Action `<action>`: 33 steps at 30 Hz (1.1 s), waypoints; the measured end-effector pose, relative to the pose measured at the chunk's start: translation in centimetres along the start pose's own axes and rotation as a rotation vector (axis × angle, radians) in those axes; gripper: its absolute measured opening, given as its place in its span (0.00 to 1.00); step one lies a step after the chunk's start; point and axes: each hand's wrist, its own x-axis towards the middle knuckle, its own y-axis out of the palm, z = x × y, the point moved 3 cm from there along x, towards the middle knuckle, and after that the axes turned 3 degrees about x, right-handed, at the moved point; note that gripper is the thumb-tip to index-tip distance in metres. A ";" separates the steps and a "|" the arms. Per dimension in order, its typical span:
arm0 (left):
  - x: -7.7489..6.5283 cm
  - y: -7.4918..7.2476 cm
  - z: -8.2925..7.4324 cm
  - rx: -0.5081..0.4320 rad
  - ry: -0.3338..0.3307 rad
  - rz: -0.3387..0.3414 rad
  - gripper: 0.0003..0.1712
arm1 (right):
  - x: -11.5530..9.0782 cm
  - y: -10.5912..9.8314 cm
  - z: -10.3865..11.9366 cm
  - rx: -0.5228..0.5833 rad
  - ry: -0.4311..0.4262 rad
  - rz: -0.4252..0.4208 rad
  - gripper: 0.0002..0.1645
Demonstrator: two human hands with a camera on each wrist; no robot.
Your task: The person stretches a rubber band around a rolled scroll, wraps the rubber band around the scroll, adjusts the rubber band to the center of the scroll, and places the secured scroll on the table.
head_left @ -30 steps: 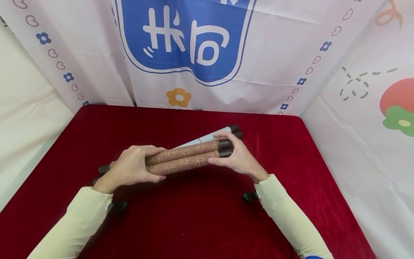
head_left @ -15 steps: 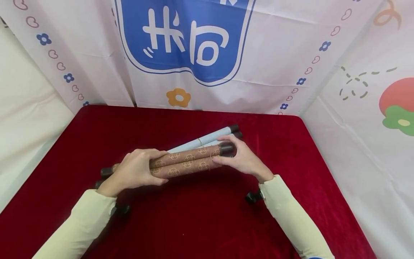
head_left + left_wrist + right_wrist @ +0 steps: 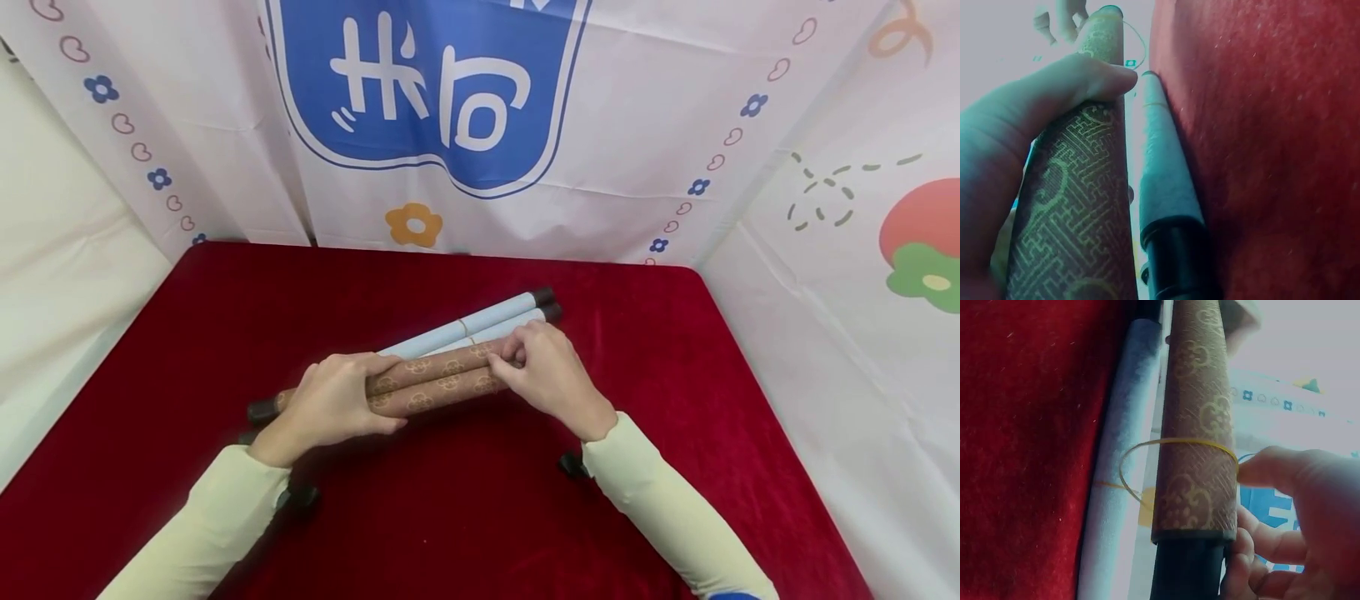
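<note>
A brown scroll (image 3: 450, 367) with gold flower patterns shows as two rolls side by side, its right end hidden by the right hand in the head view. My left hand (image 3: 337, 400) grips it left of the middle, thumb along the near side. Near the other end, my right hand (image 3: 551, 375) has its fingertips bent together at a thin yellow rubber band (image 3: 1194, 442). In the right wrist view, this band loops out loosely from the brown roll, just above its black end cap (image 3: 1186, 569). A pale blue scroll (image 3: 480, 321), also two rolls, lies just behind.
Dark red velvet cloth (image 3: 465, 500) covers the table. Around the pale scroll runs a thin band (image 3: 462, 327). White printed curtains (image 3: 615, 167) stand at the back and both sides. Dark wrist devices (image 3: 573, 465) hang under the cream sleeves (image 3: 660, 500).
My right hand has shifted from around the brown scroll's black ends to its band, fingers drawing together. The left hand and brown scroll have moved slightly right and nearer, uncovering more of the pale scroll.
</note>
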 end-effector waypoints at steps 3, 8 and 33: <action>-0.1 0.3 -0.2 -0.007 -0.015 0.001 0.44 | -0.1 0.2 0.1 -0.043 -0.013 0.007 0.05; -0.3 0.9 -0.3 -0.026 -0.037 0.008 0.45 | -0.7 -0.1 -0.1 -0.035 0.009 0.009 0.04; -1.0 3.6 -1.9 -0.028 -0.010 0.096 0.33 | -2.9 -0.6 -0.4 0.172 -0.024 -0.138 0.02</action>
